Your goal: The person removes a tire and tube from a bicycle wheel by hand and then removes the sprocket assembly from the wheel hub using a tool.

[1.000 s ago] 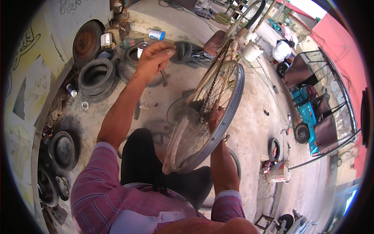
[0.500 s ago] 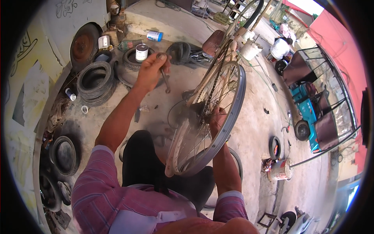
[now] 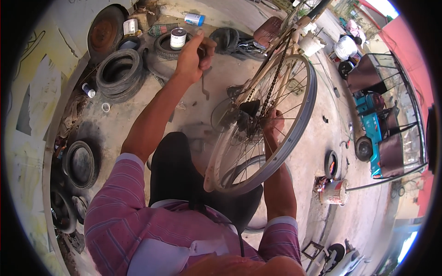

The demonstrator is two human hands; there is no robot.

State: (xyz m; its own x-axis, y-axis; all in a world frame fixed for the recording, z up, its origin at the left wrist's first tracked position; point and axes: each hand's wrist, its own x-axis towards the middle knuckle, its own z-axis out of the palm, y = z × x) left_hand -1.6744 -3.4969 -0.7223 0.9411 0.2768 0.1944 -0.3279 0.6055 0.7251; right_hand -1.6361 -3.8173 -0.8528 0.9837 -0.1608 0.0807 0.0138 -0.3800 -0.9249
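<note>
Find one bicycle wheel (image 3: 311, 94), bare-rimmed and tilted in front of the legs, with one chain (image 3: 278, 69) running down towards the hub. See right hand (image 3: 275, 122) by the hub, beyond the near spokes, fingers curled; can't tell if gripping anything. See left hand (image 3: 194, 59) raised left of the wheel, fingers part-closed on one spanner-like tool (image 3: 205, 89). Probably hub work: steady the wheel right-handed, seat the tool fully before loading it, keep knuckles off the spokes. Further out, count one white tin (image 3: 178, 38) on one flat-lying tyre (image 3: 165, 54), one blue-and-white can (image 3: 194, 19), at least two stacked tyres (image 3: 117, 85), one teal three-wheeler (image 3: 371, 131), one stained bucket (image 3: 334, 192) at right.
</note>
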